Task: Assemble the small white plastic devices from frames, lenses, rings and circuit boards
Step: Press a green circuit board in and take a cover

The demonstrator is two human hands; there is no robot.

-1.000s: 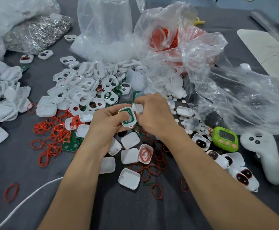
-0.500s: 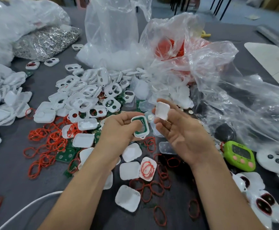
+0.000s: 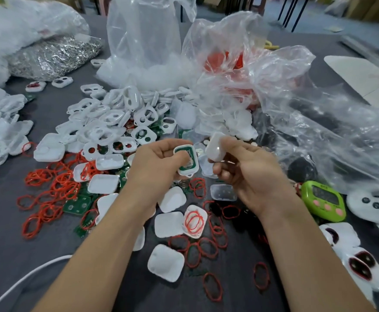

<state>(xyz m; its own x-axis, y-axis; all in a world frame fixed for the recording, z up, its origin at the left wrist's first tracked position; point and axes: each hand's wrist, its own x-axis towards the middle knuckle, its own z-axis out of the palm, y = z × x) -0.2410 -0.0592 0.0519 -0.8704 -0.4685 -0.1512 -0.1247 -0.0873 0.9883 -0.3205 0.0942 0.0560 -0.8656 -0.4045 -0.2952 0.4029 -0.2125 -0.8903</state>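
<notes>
Frame (image 3: 195, 168), circuit board (image 3: 181, 151) seated, sits pinched in left fingers (image 3: 160, 150); right fingers (image 3: 234, 145) pinch white cover (image 3: 215, 149) just beside, unjoined.

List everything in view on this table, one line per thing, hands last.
frames: many, white, heaped behind the hands
covers: several, white, loose before the hands
rings: many, red, scattered left and front
circuit boards: few, green, among the left rings
plastic bags: several, clear, back and right
bag of metal parts: one, silvery, back left
timer: one, green, right
controller: one, white, right edge
finished devices: few, white with dark lenses, front right
cable: one, white, front left
table: one, dark grey, underneath
left hand: one, holds the held frame, white with green board
right hand: one, pinches the held cover, white
</notes>
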